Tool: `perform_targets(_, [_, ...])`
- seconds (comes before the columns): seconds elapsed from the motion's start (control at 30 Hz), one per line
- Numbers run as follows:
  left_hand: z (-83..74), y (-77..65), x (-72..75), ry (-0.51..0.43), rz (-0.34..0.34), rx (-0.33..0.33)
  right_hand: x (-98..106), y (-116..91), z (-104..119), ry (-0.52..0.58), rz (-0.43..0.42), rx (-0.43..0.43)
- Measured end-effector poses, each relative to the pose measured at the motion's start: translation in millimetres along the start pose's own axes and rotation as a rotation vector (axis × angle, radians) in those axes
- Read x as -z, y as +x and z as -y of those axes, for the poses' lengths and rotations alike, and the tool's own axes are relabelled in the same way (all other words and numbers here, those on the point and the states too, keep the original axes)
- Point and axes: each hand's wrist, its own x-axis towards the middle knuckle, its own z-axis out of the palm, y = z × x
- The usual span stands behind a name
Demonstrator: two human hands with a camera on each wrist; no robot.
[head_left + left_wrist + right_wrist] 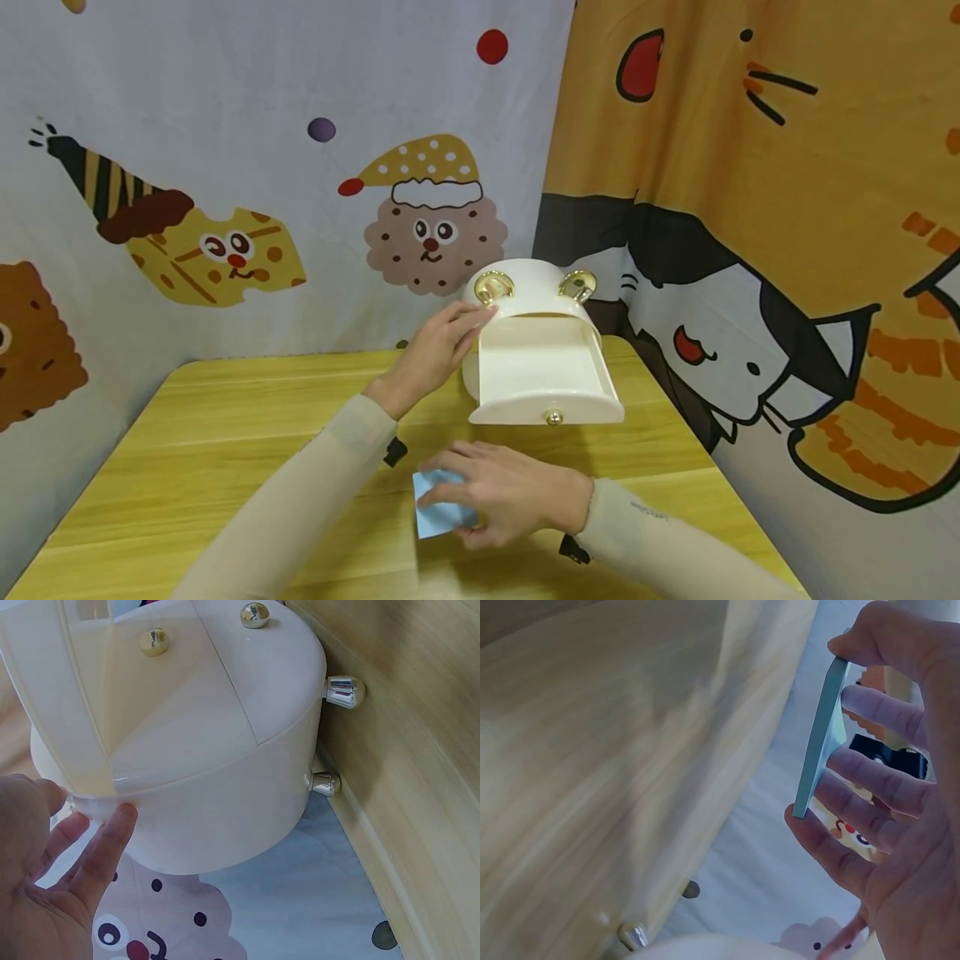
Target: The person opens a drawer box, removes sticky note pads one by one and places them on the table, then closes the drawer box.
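Observation:
A white rounded storage box (527, 279) with gold ear-shaped pieces stands at the back of the table. Its drawer (543, 367) is pulled out toward me, with a small gold knob on the front. My left hand (442, 342) touches the box's left side by the drawer opening; in the left wrist view its fingertips (124, 817) rest at the box's edge. Nearer me, my right hand (506, 492) holds a light-blue square pad of paper (431, 525) by its edges. The right wrist view shows the thin pad (821, 746) edge-on, between thumb and fingers.
The wooden table (247, 425) extends on both sides of the arms. Patterned cloth (247, 75) hangs close behind the box and along the right side. Gold feet (345, 691) stick out from the box onto the tabletop.

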Motion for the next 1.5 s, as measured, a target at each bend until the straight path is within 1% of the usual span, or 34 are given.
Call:
perform_targets(0.23, [0.3, -0.2, 0.7, -0.003, 0.006, 0.003, -10.7, 2.4, 0.0, 0.003, 0.042, -0.003])
perform_targets(0.5, [0.4, 0.3, 1.1, -0.006, 0.009, 0.004, -21.5, 4.8, 2.2, 0.055, 0.161, -0.045])
perform_targets(0.7, [1.2, 0.6, 0.7, -0.007, 0.008, 0.006, -30.7, 6.2, 1.0, 0.086, 0.209, -0.059])
perform_targets(1.0, [1.0, -0.3, 0.0, -0.006, -0.002, -0.004, -43.0, 6.4, 2.6, 0.12, 0.26, -0.052])
perform_targets(1.13, [-0.2, 0.1, 0.5, -0.007, -0.003, -0.001, -44.3, 6.5, 3.9, 0.121, 0.278, -0.055])
perform_targets(1.4, [-1.8, 0.8, 1.4, -0.005, 0.028, 0.03, -47.0, 5.4, 5.2, 0.117, 0.3, -0.07])
perform_targets(1.5, [-1.0, 0.5, 1.6, -0.005, 0.023, 0.027, -47.5, 5.4, 5.6, 0.114, 0.301, -0.075])
